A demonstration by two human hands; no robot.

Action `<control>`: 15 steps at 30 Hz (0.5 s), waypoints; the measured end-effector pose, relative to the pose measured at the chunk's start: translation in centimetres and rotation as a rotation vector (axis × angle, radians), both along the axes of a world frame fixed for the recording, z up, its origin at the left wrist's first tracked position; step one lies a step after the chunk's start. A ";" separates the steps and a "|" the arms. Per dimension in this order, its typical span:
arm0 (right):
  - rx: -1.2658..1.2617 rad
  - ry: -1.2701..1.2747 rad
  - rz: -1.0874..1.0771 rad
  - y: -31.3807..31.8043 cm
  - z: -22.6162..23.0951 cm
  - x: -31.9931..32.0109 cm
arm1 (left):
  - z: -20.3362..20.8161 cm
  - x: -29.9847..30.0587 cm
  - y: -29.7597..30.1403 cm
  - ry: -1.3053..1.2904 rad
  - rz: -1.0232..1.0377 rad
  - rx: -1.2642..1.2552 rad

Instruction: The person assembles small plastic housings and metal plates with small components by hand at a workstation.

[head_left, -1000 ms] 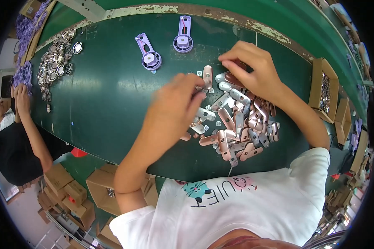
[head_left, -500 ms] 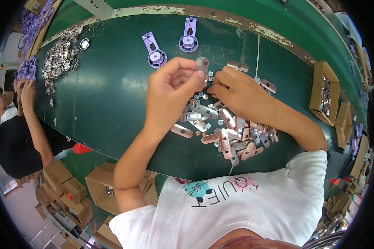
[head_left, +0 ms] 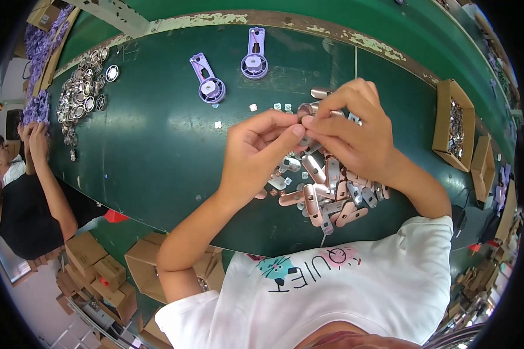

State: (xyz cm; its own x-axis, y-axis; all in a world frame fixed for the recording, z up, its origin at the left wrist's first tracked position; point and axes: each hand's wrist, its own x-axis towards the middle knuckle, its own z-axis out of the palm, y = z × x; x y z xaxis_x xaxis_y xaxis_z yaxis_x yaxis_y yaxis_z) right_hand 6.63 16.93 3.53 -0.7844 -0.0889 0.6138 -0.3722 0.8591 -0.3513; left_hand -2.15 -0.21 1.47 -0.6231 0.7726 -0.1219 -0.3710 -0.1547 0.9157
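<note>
My left hand [head_left: 259, 148] is closed on an oval metal cover plate [head_left: 304, 109], held upright between thumb and fingertips above the table. My right hand [head_left: 358, 131] meets it there, thumb and forefinger pinched against the plate; whatever they hold is hidden. Beneath and in front of the hands lies a heap of similar pinkish and silver oval plates [head_left: 312, 205], each with a small square hole. Small clear square pieces [head_left: 288, 181] are scattered around the plates, with others [head_left: 253, 107] beyond my left hand.
Two lavender fan-like housings [head_left: 212, 90] with wires lie at the far side of the green table [head_left: 157, 151]. Round metal-rimmed parts [head_left: 78, 96] are piled at the left. Cardboard boxes [head_left: 444, 122] stand at the right. Another person's hands [head_left: 36, 136] work at the far left.
My right hand has risen from the small clear pieces to the oval plate. My left hand has shifted right and slightly down with the plate, so both hands now meet.
</note>
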 end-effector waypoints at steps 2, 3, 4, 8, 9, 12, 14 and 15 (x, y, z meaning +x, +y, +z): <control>-0.083 -0.059 0.031 0.2 0.1 0.3 | 0.0 0.2 0.0 0.002 -0.014 0.036; -0.165 -0.115 0.060 0.3 0.1 0.3 | 0.2 0.3 0.0 -0.025 -0.016 0.036; -0.165 -0.115 0.058 0.1 -0.1 0.3 | 0.2 0.4 0.1 -0.052 -0.017 0.035; -0.523 -0.126 0.059 -0.5 -0.7 0.4 | -0.1 0.3 -0.1 0.013 -0.043 0.037; -0.465 -0.100 0.063 -0.5 -0.7 0.4 | 0.0 0.4 0.0 0.015 -0.029 0.049; -0.504 -0.132 0.053 -0.5 -0.8 0.5 | 0.5 0.7 0.3 0.003 -0.010 0.070; -0.454 -0.171 0.089 -0.1 -0.5 0.5 | 0.4 0.6 0.3 -0.010 -0.001 0.079; -0.402 -0.208 0.127 0.1 -0.3 0.5 | 0.2 0.3 0.1 -0.016 -0.039 0.078</control>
State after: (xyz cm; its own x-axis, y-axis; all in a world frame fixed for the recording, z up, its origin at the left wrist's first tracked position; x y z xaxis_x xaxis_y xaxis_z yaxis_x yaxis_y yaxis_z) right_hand 7.14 16.99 3.19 -0.8926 0.0208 0.4504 -0.3522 0.5915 -0.7253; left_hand -1.80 -0.11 1.64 -0.5907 0.8039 -0.0695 -0.3923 -0.2109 0.8954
